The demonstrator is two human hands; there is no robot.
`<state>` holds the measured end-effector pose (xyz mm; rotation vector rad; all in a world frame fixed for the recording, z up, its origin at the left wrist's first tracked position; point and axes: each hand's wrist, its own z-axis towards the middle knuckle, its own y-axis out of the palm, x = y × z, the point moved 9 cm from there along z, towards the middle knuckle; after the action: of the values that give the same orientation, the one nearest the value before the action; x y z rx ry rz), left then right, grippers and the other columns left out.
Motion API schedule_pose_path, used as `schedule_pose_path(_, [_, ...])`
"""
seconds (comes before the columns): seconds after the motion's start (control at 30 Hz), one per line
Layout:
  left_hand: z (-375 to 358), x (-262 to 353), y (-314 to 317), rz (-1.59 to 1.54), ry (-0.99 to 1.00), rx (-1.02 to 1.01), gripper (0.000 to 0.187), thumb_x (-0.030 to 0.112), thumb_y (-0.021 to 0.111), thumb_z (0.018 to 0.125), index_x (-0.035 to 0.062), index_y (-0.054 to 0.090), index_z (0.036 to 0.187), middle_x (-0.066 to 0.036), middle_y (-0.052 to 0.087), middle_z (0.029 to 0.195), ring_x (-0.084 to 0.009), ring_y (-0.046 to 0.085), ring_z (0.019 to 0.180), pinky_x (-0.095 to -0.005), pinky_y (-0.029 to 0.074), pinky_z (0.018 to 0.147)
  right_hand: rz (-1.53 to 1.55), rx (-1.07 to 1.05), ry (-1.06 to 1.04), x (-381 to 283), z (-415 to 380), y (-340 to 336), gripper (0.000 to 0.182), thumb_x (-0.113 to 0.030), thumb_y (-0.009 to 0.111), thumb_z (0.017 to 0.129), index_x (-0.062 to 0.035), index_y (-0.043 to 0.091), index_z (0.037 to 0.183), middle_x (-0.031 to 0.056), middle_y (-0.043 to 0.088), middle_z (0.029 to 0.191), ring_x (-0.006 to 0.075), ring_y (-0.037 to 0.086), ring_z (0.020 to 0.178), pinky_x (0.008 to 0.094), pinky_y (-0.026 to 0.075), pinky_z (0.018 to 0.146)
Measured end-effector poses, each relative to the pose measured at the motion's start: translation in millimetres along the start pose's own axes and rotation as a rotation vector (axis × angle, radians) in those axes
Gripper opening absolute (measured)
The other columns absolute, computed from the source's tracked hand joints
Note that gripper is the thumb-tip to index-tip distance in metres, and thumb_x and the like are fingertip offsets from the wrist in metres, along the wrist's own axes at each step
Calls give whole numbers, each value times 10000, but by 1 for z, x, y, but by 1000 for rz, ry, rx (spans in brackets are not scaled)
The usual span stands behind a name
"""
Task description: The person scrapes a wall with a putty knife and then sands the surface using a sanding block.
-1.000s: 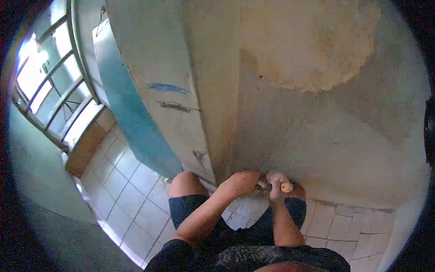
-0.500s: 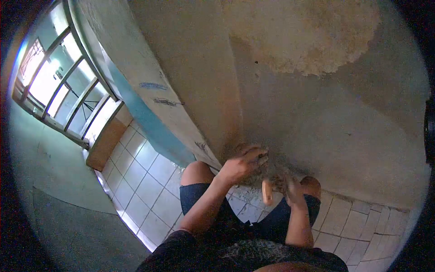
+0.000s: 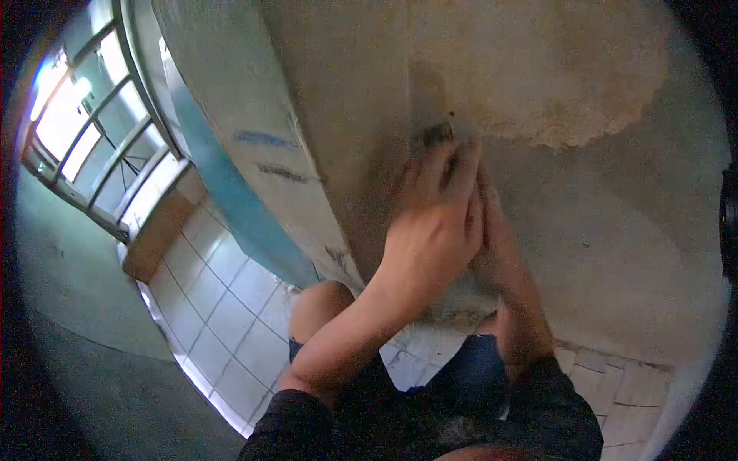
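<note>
My left hand [image 3: 430,238] is raised against the bare brown wall [image 3: 553,207], its fingers bent and pointing up it. Past the fingertips a small dark object [image 3: 438,135] shows against the plaster; blur hides its kind. Pressed along its side is my right hand [image 3: 496,230], partly covered by the left one. The right fingers look closed, and what they grip is hidden. Both hands are just below the ragged edge of a lighter, rough patch [image 3: 569,77] of wall.
To the left, a pale wall edge [image 3: 307,154] carries blue and dark smudges beside a teal strip [image 3: 223,177]. Farther left is a barred window [image 3: 100,115] above a brown ledge. My bent knees straddle the tiled floor [image 3: 223,307], with debris along the wall's foot.
Both hands have risen from the wall's foot to higher up and come together. The wooden-handled tool seen by my right hand earlier is out of sight now. The view has shifted slightly.
</note>
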<state>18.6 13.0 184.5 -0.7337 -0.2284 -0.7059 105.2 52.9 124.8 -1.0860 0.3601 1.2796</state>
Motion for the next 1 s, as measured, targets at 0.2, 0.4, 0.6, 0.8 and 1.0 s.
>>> schedule_pose_path(0.2, [-7,-29,32,-116,-110,226,514,184,553,834,-24,424,1286,-238,412,1320,-427,354,1239,-481,284,1041,-97,110,56,0,16,18,586,-137,501,895,-41,250,1415,193,412,1362,301,407,1248,366,330,1017])
schedule_pose_path(0.4, [-2,-34,54,-66,-172,33,649,205,493,870,-114,210,1359,-298,215,1413,-467,236,1298,-454,214,1086,-116,18,67,13,18,25,593,-138,507,890,-40,250,1415,193,409,1364,300,409,1248,364,329,1018])
schedule_pose_path(0.6, [-2,-35,55,-290,-188,163,683,247,495,878,-114,184,1367,-293,165,1439,-455,174,1331,-457,176,1099,-102,-31,90,40,32,20,600,-139,514,886,-40,249,1415,193,407,1366,298,410,1247,362,329,1019])
schedule_pose_path(0.8, [-6,-31,64,-116,-262,-71,716,265,545,856,-105,205,1366,-314,169,1431,-471,180,1324,-508,185,1080,-103,-144,74,57,56,10,607,-140,520,882,-39,249,1416,193,404,1369,297,411,1247,360,328,1019])
schedule_pose_path(1.0, [1,-28,46,-219,-81,333,696,286,561,831,-108,287,1336,-317,248,1403,-473,241,1301,-513,183,1072,-37,-40,103,39,21,14,614,-141,526,877,-39,249,1416,193,402,1371,295,412,1246,358,327,1020])
